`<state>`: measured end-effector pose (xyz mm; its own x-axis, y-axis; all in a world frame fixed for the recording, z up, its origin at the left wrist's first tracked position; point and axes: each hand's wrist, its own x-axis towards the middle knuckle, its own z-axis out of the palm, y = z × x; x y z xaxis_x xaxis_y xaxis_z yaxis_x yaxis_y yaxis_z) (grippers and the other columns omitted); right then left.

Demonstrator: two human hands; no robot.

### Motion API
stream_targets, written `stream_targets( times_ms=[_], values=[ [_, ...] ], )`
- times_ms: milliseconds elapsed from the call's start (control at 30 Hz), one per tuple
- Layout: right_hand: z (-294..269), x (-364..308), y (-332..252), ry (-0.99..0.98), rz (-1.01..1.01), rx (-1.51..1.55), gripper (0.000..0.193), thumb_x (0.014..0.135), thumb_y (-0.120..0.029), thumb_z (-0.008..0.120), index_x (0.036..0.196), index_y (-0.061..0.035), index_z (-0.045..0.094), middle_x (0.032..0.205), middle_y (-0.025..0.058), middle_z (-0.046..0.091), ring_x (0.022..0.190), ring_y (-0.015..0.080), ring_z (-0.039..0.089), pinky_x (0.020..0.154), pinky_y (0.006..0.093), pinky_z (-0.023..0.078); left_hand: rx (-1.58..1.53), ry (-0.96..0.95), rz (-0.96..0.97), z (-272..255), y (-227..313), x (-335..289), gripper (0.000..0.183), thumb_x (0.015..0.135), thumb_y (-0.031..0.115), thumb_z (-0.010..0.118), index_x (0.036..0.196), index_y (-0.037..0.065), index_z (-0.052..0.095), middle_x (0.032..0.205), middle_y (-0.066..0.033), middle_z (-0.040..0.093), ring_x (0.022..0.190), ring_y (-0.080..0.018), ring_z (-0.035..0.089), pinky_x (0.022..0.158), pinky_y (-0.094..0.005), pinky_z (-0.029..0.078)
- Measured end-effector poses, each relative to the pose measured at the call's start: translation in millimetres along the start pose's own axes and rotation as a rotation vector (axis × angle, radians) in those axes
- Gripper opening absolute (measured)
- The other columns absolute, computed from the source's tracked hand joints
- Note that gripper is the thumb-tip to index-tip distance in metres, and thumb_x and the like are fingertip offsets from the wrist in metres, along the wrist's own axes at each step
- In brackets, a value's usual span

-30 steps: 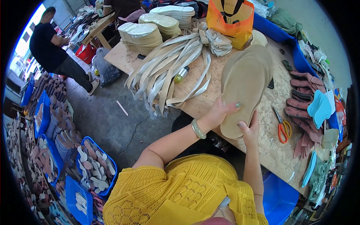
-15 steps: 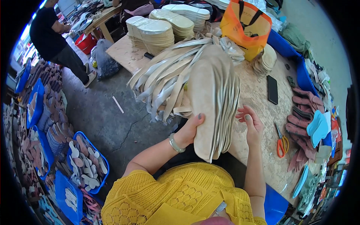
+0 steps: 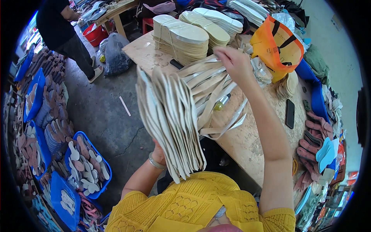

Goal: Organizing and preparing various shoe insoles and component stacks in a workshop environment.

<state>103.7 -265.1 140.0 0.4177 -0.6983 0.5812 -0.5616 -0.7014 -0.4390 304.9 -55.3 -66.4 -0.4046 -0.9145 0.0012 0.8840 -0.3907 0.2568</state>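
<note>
My left hand, mostly hidden, is closed around the lower left side of a thick stack of beige insoles. The stack is tilted, its layered edges facing up and fanned apart. My right hand reaches over the table with its fingers curled together; whatever they hold cannot be made out. Below and beside it lies a heap of long beige and silvery strips, some ends hanging over the table edge. A small bottle with yellowish liquid lies among the strips.
Tied stacks of cream insoles stand at the back of the wooden table. An orange bag, a black phone and pinkish pieces are on the right. Blue bins line the floor at left. A person stands far left.
My left hand has swung the insole stack left and turned its edges upward. My right hand has moved from beside the stack up and forward over the strips.
</note>
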Motion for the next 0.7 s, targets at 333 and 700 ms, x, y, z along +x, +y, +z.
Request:
stream_targets(
  times_ms=[333,700],
  values=[
    [87,139,31,-0.137,-0.254,-0.504,0.036,0.088,-0.01,0.051,0.123,-0.0144,0.058,0.095,0.0161,0.067,0.086,0.0325,0.065,0.075,0.0407,0.052,-0.034,-0.123,0.095,73,68,19,0.049,0.089,0.037,0.06,0.123,0.003,0.05,0.101,-0.0157,0.064,0.093,-0.0341,0.065,0.086,-0.0465,0.048],
    [99,158,47,-0.212,-0.361,-0.476,0.031,0.082,-0.012,0.056,0.112,-0.012,0.062,0.099,0.0118,0.067,0.092,0.0304,0.064,0.081,0.04,0.051,0.338,-0.029,0.588,110,149,84,0.082,0.087,0.069,0.04,0.144,0.011,0.03,0.139,-0.0089,0.045,0.125,-0.0282,0.045,0.108,-0.0448,0.035]
  ],
)
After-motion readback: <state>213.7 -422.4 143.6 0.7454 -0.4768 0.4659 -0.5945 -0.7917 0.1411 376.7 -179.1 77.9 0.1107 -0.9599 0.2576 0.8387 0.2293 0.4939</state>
